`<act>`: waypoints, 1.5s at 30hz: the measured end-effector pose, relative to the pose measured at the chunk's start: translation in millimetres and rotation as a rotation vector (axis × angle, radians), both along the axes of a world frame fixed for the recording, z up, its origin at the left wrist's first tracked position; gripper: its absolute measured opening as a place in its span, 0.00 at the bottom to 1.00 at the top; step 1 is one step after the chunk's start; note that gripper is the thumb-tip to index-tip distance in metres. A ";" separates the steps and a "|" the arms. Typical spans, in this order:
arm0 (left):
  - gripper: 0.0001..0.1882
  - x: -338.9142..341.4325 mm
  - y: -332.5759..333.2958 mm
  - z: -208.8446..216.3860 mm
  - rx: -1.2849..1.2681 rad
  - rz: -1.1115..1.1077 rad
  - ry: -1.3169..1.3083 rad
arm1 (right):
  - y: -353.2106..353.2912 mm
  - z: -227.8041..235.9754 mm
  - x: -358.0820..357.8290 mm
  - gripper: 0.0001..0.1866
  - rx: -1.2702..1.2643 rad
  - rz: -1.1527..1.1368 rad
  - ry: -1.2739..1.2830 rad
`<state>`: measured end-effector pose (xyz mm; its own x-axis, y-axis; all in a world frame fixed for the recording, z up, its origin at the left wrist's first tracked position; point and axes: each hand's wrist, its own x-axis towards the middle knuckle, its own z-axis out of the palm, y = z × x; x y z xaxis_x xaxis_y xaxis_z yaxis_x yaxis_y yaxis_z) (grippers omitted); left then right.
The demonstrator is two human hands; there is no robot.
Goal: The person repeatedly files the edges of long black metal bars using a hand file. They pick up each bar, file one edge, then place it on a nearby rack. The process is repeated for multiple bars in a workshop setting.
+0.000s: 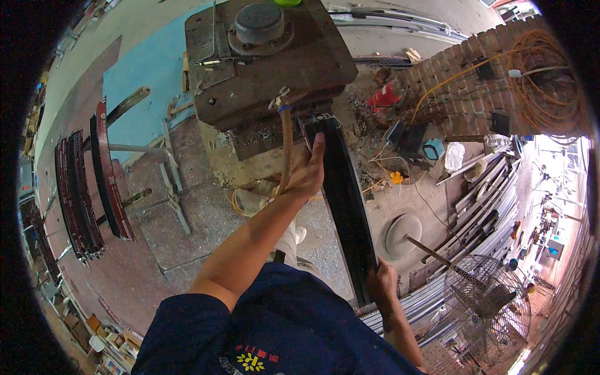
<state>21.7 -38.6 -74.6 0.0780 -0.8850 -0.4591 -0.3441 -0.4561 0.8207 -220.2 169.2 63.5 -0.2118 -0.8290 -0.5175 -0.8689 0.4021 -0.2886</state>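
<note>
A long black metal profile (345,206) slants across the middle, its far end beside the front of a rusty brown machine (287,75). Near that far end, my left hand (309,170) grips the profile's left edge, thumb lying along the top. My right hand (382,281) is closed around the near end on its right side; its fingers are partly hidden under the profile. A brown hose (285,147) with a small metal valve hangs down the machine's front, just left of my left hand. Whether the profile touches the machine I cannot tell.
Stacked dark red profiles (78,194) rest on supports at left. To the right are a standing fan (487,303) with a round base, bundles of metal bars (494,194) and a brick pillar (481,75) hung with orange hose. Cables cross the floor by a red object (384,95).
</note>
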 end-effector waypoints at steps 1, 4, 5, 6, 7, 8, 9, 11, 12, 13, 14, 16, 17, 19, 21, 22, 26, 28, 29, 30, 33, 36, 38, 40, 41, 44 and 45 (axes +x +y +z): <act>0.49 -1.9 1.1 -8.1 -0.017 0.010 -0.010 | -0.1 -1.2 -0.5 0.16 -0.007 -0.005 -0.006; 0.50 -8.0 -3.6 20.2 0.086 0.087 -0.013 | 1.0 -4.6 -2.0 0.15 -0.013 -0.017 -0.013; 0.50 -7.1 -6.4 40.1 0.140 0.102 -0.022 | 0.8 -4.4 -1.8 0.15 -0.002 -0.014 -0.006; 0.51 -3.1 -8.9 62.9 0.182 0.085 -0.052 | 0.5 -3.6 -1.9 0.15 0.007 -0.008 0.005; 0.51 -1.2 -9.4 74.1 0.224 0.067 -0.083 | 3.2 -6.6 -3.9 0.16 -0.008 -0.019 -0.006; 0.51 -2.4 -8.5 59.3 0.202 0.068 -0.048 | 8.1 -12.7 -7.2 0.17 -0.022 -0.031 -0.016; 0.51 -1.9 -6.9 33.5 0.176 0.080 -0.008 | 9.5 -14.8 -9.2 0.17 -0.040 -0.031 -0.023; 0.51 -5.0 -7.1 28.0 0.170 0.087 0.014 | 8.4 -15.4 -9.2 0.19 0.013 -0.052 -0.024; 0.51 -4.9 -8.7 42.6 0.187 0.092 -0.002 | 7.5 -16.3 -8.3 0.20 0.038 -0.063 -0.026; 0.51 -5.3 -9.3 52.4 0.205 0.097 -0.017 | 7.4 -16.9 -8.2 0.21 0.034 -0.058 -0.032; 0.51 -7.6 -9.2 32.7 0.133 0.084 0.013 | 7.9 -17.5 -8.3 0.21 0.030 -0.053 -0.038; 0.50 -6.3 -7.8 -22.4 -0.015 0.077 0.044 | 7.7 -18.9 -7.1 0.21 -0.001 -0.022 -0.039; 0.49 -4.6 -6.4 -38.9 -0.085 0.076 0.038 | 8.2 -23.7 -7.5 0.20 -0.023 -0.004 -0.039; 0.48 -5.6 -4.4 -37.8 -0.152 0.069 -0.014 | 12.4 -36.8 -7.3 0.18 -0.059 -0.011 -0.078; 0.47 -8.8 -6.6 -14.4 -0.097 0.096 0.008 | 14.0 -61.9 -7.6 0.16 -0.088 -0.039 -0.158; 0.47 -11.4 -6.6 9.1 -0.068 0.102 0.031 | 19.9 -86.8 -13.8 0.16 -0.075 -0.009 -0.148; 0.46 -5.8 3.9 79.2 -0.010 0.126 0.051 | -5.7 -162.2 7.0 0.25 -0.181 -0.117 -0.233; 0.48 -3.6 2.2 53.7 0.054 0.087 0.019 | -13.5 -191.5 7.9 0.27 -0.229 -0.135 -0.370; 0.48 -2.3 5.8 46.2 0.037 0.095 0.023 | -8.7 -204.3 4.6 0.27 -0.178 -0.135 -0.381; 0.48 -6.0 13.2 41.3 0.004 0.096 0.045 | -1.0 -216.4 -3.2 0.27 -0.131 -0.136 -0.390; 0.47 -37.5 43.2 29.9 -0.157 0.043 0.206 | 49.6 -270.5 -59.2 0.18 -0.242 -0.285 -0.820; 0.45 -42.6 91.3 28.6 -0.013 -0.157 0.129 | 94.7 -204.1 -81.8 0.14 -0.185 -0.414 -0.556; 0.43 -51.1 139.6 -14.3 -0.074 -0.226 0.201 | 123.0 -165.1 -105.5 0.17 -0.453 -0.049 -0.133; 0.38 -34.5 186.5 100.0 0.080 -0.593 -0.144 | 162.5 -164.8 -136.9 0.18 -0.414 -0.129 -0.133; 0.28 -27.3 215.4 83.3 -0.123 -0.687 0.037 | 164.5 -136.6 -143.0 0.18 -0.437 -0.014 -0.051; 0.12 -2.8 275.4 173.2 -0.673 -0.796 0.172 | 177.3 -78.7 -133.8 0.12 -0.387 -0.117 -0.135; 0.14 8.4 283.7 191.7 -0.863 -0.806 0.159 | 173.9 -62.2 -127.1 0.12 -0.392 -0.038 -0.114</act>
